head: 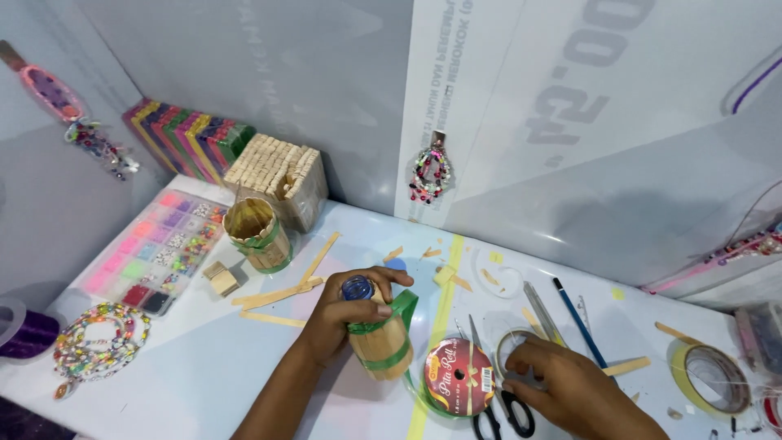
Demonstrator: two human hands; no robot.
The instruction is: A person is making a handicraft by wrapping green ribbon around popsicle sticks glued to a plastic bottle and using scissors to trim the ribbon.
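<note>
From the head view: left hand [346, 314] wrapped tight around a little stick-covered bottle [379, 338] with green tape and a blue cap, near the middle of the white table [204, 367], right hand [562, 383] curled down on a clear tape roll [515, 349], just beside red ribbon spool [459, 376] and black scissors [505, 411].

Only 1 view: a head-worn camera looks steeply down and forward onto the white craft table [204, 367]. It sits close, facing the corner walls [326, 81].
</note>
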